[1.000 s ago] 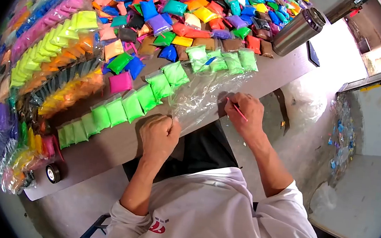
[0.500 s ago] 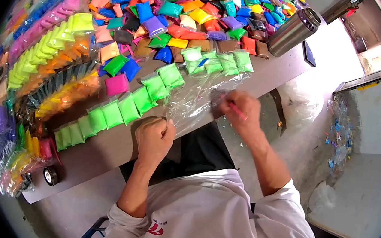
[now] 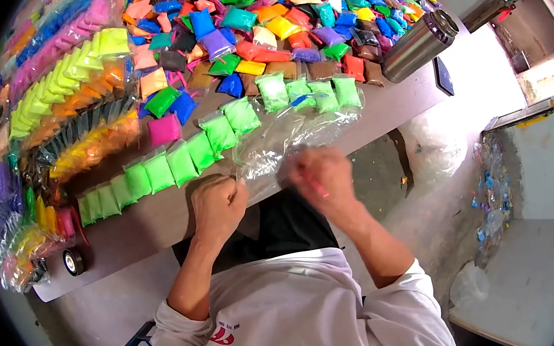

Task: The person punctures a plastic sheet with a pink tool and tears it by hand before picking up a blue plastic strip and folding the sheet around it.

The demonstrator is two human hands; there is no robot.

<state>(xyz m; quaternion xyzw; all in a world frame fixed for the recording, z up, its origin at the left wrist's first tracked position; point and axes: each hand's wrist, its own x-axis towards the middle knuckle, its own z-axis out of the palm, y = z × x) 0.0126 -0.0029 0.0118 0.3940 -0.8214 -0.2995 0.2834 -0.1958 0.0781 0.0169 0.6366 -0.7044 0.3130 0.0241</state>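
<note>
— Where's the bag?
— The clear bag lies at the table edge, just beside the green packets; the left hand is clenched, pinching its near corner.
— And the right?
— The right hand is blurred; it grips a thin red stick and sits on the bag's other end; a steel flask lies well apart.

Left hand pinches a clear plastic bag at the table edge; right hand holds a pink stick.

A plastic bag lies on the table edge between both hands, packets behind it.
</note>
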